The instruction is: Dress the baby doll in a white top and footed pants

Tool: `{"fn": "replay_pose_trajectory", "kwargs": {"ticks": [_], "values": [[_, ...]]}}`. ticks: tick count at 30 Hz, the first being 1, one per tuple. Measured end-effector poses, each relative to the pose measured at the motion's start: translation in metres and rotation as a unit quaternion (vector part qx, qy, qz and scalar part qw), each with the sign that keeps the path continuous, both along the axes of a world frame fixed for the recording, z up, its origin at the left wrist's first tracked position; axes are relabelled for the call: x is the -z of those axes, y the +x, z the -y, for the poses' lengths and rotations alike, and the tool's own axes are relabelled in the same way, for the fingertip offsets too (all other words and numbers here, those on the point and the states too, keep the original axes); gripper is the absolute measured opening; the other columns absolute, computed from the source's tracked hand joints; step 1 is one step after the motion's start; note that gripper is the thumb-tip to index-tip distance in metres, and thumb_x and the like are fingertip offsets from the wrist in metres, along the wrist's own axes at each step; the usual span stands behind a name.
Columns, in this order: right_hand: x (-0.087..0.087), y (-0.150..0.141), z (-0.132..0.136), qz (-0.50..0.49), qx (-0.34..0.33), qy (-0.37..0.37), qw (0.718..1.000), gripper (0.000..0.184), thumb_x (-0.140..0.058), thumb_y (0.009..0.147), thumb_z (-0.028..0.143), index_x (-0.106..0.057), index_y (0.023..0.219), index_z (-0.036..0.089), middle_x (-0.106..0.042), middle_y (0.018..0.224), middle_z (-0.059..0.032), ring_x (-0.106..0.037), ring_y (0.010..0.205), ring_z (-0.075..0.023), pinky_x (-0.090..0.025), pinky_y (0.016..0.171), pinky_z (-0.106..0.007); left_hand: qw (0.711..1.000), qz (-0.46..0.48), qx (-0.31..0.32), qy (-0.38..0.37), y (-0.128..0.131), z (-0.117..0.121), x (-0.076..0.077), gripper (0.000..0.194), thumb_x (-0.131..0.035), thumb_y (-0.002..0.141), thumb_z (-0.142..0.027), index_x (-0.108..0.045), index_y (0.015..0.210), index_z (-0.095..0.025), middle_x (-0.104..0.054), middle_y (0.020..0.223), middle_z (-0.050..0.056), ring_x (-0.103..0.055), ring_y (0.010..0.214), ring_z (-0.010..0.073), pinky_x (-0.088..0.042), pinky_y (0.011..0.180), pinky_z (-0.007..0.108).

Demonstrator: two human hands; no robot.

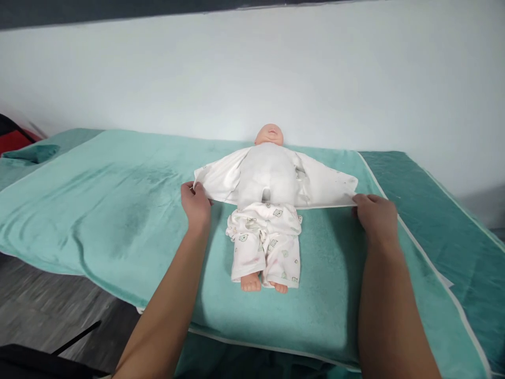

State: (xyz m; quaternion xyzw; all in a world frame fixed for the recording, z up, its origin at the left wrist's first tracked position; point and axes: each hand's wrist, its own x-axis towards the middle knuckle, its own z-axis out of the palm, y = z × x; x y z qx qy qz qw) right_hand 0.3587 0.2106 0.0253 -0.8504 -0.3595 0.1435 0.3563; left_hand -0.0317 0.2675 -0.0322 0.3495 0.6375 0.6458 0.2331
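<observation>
A baby doll (267, 169) lies on its back at the centre of the frame, head toward the top, on a pale green cover (130, 210). Its white top (329, 184) spreads flat to both sides of the torso like a pair of wings, just above the middle of the frame. Printed pants (282, 226) sit bunched around the legs below, with both feet showing at the hems.

Two bare hands reach in from the bottom edge. The left hand (196, 204), left of centre, has its fingers closed in a pinch on the lower outer corner of the top. The right hand (374, 215), right of centre, pinches the opposite lower corner in the same way, and the lower edge runs nearly straight on that side.

The top looks thin, light and limp, so it should fold and crease easily and needs only a fingertip grip; its outer corners and hem seem the best places to hold. The doll's torso looks softly padded, while the head and feet look smooth and firmer, perhaps a little slippery. To move the doll, supporting it beneath the torso and head would probably be steadiest.
</observation>
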Motion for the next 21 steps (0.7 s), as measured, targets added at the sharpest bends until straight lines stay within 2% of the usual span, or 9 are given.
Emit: {"fn": "replay_pose_trajectory", "kwargs": {"ticks": [2,5,8,11,13,18,21], "values": [[0.005,0.002,0.001,0.058,-0.025,-0.031,0.998,0.025,-0.060,0.076,0.030,-0.053,0.053,0.024,-0.050,0.052,-0.0016,-0.042,0.055,-0.0183,-0.032,0.059,-0.036,0.997,-0.080,-0.018,-0.015,-0.002,0.004,-0.001,0.008,-0.051,0.093,-0.030,-0.049,0.094,-0.022,-0.054,0.075,-0.002,-0.049,0.058,0.0117,-0.040,0.059,0.026],[0.017,0.001,-0.003,0.112,-0.030,-0.037,0.993,0.018,-0.064,0.071,0.032,-0.053,0.060,0.024,-0.048,0.059,0.0000,-0.037,0.056,-0.0171,-0.033,0.060,-0.035,0.983,-0.176,-0.028,-0.042,-0.004,0.008,-0.003,0.004,-0.054,0.091,-0.025,-0.051,0.093,-0.023,-0.055,0.076,-0.001,-0.051,0.068,0.0168,-0.040,0.070,0.031],[0.032,0.001,-0.009,0.145,-0.051,0.027,0.988,0.012,-0.064,0.066,0.026,-0.058,0.075,0.023,-0.057,0.078,-0.0041,-0.044,0.064,-0.0186,-0.042,0.067,-0.037,0.977,-0.204,-0.011,-0.062,-0.005,0.009,0.000,0.012,-0.054,0.086,-0.018,-0.052,0.098,-0.023,-0.059,0.086,0.003,-0.054,0.077,0.0203,-0.043,0.077,0.036],[0.043,-0.002,-0.014,0.182,-0.098,0.136,0.969,0.026,-0.059,0.065,0.019,-0.061,0.091,0.021,-0.060,0.104,-0.0118,-0.056,0.087,-0.0245,-0.048,0.084,-0.043,0.974,-0.227,0.002,-0.020,-0.005,0.007,0.006,0.032,-0.052,0.077,-0.008,-0.054,0.105,-0.023,-0.060,0.104,0.007,-0.057,0.098,0.0247,-0.045,0.090,0.042],[0.046,-0.008,-0.017,0.203,-0.128,0.184,0.953,0.030,-0.056,0.067,0.017,-0.062,0.097,0.021,-0.060,0.111,-0.0139,-0.057,0.103,-0.0288,-0.048,0.094,-0.047,0.966,-0.257,-0.002,0.012,-0.006,0.005,0.009,0.040,-0.051,0.072,-0.005,-0.055,0.108,-0.023,-0.057,0.113,0.010,-0.054,0.112,0.0280,-0.043,0.101,0.047],[0.048,-0.029,-0.020,0.196,-0.216,0.231,0.928,0.026,-0.052,0.076,0.016,-0.062,0.100,0.021,-0.064,0.115,-0.0147,-0.059,0.116,-0.0307,-0.047,0.104,-0.050,0.952,-0.305,0.007,0.021,-0.005,0.002,0.013,0.038,-0.053,0.076,-0.009,-0.059,0.111,-0.022,-0.052,0.121,0.013,-0.048,0.122,0.0341,-0.037,0.109,0.057],[0.049,-0.037,-0.020,0.187,-0.268,0.232,0.916,0.029,-0.054,0.081,0.021,-0.065,0.108,0.019,-0.061,0.133,-0.0170,-0.055,0.129,-0.0325,-0.042,0.112,-0.053,0.948,-0.316,0.021,0.003,-0.001,0.003,0.010,0.033,-0.054,0.081,-0.014,-0.062,0.112,-0.023,-0.051,0.129,0.014,-0.045,0.127,0.0364,-0.037,0.109,0.058]]}}
